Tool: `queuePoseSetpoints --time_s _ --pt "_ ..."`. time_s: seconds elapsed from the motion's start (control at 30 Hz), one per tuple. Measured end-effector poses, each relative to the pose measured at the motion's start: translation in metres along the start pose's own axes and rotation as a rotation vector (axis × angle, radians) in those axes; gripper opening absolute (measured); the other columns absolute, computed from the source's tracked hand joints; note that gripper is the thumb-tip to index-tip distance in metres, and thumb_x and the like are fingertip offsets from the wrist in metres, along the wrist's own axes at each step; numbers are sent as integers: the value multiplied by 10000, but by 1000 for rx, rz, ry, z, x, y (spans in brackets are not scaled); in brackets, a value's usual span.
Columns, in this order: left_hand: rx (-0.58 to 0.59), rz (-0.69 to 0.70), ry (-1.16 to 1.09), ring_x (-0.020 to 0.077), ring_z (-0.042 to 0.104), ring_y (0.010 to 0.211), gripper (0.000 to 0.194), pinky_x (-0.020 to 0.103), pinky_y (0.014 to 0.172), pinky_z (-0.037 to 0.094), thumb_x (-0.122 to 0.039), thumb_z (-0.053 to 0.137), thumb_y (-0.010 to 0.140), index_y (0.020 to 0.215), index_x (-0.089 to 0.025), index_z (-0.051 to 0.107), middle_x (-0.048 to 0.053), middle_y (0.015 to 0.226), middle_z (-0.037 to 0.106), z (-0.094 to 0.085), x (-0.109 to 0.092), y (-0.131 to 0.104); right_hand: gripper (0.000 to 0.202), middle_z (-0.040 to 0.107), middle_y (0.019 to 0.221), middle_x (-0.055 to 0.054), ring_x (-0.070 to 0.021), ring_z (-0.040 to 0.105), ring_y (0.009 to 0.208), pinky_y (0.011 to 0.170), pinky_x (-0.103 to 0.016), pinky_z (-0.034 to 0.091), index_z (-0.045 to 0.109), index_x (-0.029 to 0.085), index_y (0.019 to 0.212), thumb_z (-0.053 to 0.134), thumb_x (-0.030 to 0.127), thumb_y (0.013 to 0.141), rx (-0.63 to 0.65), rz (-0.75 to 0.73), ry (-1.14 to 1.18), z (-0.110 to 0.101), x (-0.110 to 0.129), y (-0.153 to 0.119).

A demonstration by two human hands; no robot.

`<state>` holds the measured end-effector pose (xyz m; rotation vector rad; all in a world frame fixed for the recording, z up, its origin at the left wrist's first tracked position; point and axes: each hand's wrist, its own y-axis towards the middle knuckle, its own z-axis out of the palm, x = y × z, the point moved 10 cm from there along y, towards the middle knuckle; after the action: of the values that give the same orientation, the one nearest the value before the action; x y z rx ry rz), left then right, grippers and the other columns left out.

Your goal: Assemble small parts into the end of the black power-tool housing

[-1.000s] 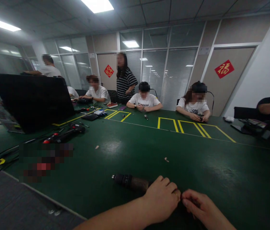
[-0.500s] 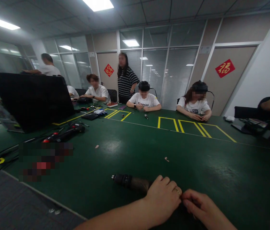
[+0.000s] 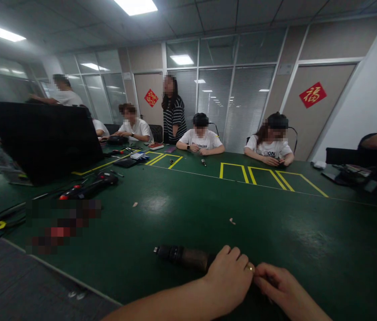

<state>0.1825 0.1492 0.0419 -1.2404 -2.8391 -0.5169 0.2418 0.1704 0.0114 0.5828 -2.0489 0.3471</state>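
On the green table in front of me lies an electric screwdriver (image 3: 191, 259), dark and cylindrical, its metal-tipped nose pointing left. My left hand (image 3: 230, 275), wearing a ring, is wrapped over the screwdriver's rear part and hides that end. Close against the left fingers, my right hand (image 3: 277, 283) is closed with thumb and forefinger pinched together at the tool's hidden tail. Whatever sits between the right fingers cannot be made out.
The green table (image 3: 188, 205) has yellow tape outlines (image 3: 233, 165). Two pale scraps (image 3: 232, 221) lie beyond my hands. Left are a black-and-red tool (image 3: 97, 186), cables (image 3: 4, 218) and a large black panel (image 3: 44, 138). Several people sit opposite; one person (image 3: 174, 111) stands behind.
The view has shifted slightly, and the screwdriver's nose sits a touch further left. Both my hands keep nearly the same pose. The standing person has turned and lowered an arm.
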Motion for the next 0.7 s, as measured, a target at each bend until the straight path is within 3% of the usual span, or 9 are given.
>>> queuePoseSetpoints --time_s 0.1,0.23,0.43,0.7 --pt "24 -30 -16 210 519 805 109 339 682 386 -234 499 900 909 -138 550 46 856 581 3 4 3 317 519 681 16 -146 475 613 546 -198 374 590 177 778 485 450 901 12 -10 13 1 1 0" --pt "91 -48 -145 201 539 837 184 307 696 425 -328 546 874 934 -154 550 41 917 595 -7 11 1 305 529 707 11 -147 484 631 559 -202 384 603 170 824 488 438 913 16 -14 38 0 1 0" --pt "153 -90 -174 210 545 846 148 323 735 444 -281 509 859 905 -152 566 53 897 595 -14 18 2 290 517 690 18 -140 479 616 554 -206 379 604 163 827 497 418 914 -2 -22 35 -2 6 -1" --pt "143 -7 -181 199 538 853 168 318 767 434 -282 512 857 960 -154 546 49 916 583 -16 14 -1 242 529 694 18 -139 485 616 546 -203 378 607 166 835 488 365 905 3 -15 -2 -1 10 -1"
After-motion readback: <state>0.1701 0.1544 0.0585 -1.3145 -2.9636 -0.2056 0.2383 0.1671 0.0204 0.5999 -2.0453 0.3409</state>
